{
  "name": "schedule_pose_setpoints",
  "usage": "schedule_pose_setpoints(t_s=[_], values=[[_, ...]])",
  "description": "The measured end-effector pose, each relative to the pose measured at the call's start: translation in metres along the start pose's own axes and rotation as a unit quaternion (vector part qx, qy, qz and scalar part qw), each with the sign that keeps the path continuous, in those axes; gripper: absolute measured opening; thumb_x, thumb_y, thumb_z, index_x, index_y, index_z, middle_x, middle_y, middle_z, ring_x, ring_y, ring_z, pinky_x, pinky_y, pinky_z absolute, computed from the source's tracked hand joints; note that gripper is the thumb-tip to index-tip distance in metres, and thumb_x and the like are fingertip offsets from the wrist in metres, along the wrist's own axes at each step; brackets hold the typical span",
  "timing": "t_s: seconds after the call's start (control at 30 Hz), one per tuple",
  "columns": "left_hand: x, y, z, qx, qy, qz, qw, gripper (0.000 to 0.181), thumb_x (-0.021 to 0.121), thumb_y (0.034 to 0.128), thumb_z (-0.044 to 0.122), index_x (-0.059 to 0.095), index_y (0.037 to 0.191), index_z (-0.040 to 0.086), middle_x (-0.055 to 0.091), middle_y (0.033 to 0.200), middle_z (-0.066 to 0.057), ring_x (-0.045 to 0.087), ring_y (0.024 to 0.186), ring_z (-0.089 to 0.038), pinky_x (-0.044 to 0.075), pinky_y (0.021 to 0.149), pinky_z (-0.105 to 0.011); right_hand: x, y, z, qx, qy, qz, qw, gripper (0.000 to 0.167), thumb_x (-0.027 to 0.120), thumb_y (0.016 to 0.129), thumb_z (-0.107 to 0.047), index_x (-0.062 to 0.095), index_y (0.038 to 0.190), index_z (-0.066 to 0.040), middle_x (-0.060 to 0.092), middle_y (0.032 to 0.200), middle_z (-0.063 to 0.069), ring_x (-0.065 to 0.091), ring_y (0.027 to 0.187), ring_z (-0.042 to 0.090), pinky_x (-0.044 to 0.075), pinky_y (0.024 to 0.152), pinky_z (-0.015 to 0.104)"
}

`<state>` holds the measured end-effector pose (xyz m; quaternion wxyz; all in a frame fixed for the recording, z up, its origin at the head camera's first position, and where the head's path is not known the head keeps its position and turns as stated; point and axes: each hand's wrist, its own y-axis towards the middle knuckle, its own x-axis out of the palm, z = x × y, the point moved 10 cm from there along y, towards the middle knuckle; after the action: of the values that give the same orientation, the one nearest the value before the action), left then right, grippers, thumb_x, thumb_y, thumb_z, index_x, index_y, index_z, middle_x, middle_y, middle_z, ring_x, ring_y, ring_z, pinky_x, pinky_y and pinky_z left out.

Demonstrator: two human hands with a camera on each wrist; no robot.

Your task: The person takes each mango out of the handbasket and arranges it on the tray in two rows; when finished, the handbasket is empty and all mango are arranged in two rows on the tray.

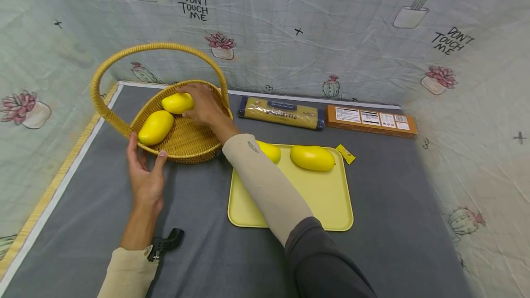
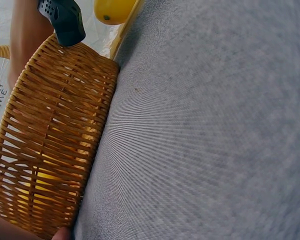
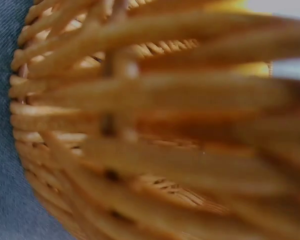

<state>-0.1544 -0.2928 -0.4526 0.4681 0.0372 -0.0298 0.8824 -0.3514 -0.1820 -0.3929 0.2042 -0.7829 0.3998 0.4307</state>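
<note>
A yellow wicker basket (image 1: 194, 144) with a tall arched handle stands at the left. My right hand (image 1: 203, 105) reaches inside it, gripping a yellow mango (image 1: 178, 103) between thumb and fingers. Another mango (image 1: 155, 128) lies in the basket's left side. Against the near left rim, my left hand (image 1: 146, 183) touches the basket with fairly straight, spread fingers and thumb. In the left wrist view the woven wall (image 2: 55, 120) shows close up, with fingertips at its edges. Blurred wicker (image 3: 165, 100) fills the right wrist view, where the right hand is hidden.
A yellow tray (image 1: 331, 213) right of the basket carries a mango (image 1: 312, 158) and another mango (image 1: 271, 151) partly behind my right forearm. Behind it lie a spaghetti pack (image 1: 281, 113) and a brown box (image 1: 370, 121). A small yellow packet (image 1: 345, 154) touches the tray's corner.
</note>
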Motion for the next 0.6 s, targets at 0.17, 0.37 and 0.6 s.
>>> schedule_pose_setpoints(t_s=[0.17,0.37,0.6], values=[[-0.0003,-0.0006,-0.0012,-0.001,0.0,0.0,1.0,0.084,0.065,0.103,0.003,0.023,0.169,0.035,0.012,0.178,0.013,0.014,0.163,-0.019,0.026,0.131,-0.046,0.0026,0.0,0.0031,0.015,0.012,-0.002,0.9998,0.068,0.079,0.098,-0.025,0.049,0.159,-0.03,0.04,0.168,-0.004,0.032,0.157,0.017,0.033,0.126,0.029],[0.0004,-0.001,-0.002,0.0,0.0,-0.001,1.0,0.085,0.065,0.1029,0.004,0.023,0.169,0.035,0.012,0.177,0.012,0.014,0.163,-0.02,0.027,0.13,-0.046,0.0028,-0.0012,0.0039,0.032,0.0,-0.009,0.9994,0.068,0.077,0.099,-0.025,0.047,0.159,-0.033,0.04,0.165,-0.006,0.032,0.156,0.016,0.036,0.123,0.028],[0.0005,-0.0015,-0.0008,0.002,0.0,-0.004,1.0,0.085,0.065,0.1034,0.004,0.022,0.169,0.036,0.011,0.178,0.012,0.013,0.163,-0.019,0.024,0.131,-0.049,0.0021,0.0006,0.0019,0.019,-0.014,-0.013,0.9996,0.067,0.078,0.099,-0.026,0.048,0.159,-0.033,0.039,0.162,-0.001,0.034,0.152,0.019,0.04,0.12,0.03]])
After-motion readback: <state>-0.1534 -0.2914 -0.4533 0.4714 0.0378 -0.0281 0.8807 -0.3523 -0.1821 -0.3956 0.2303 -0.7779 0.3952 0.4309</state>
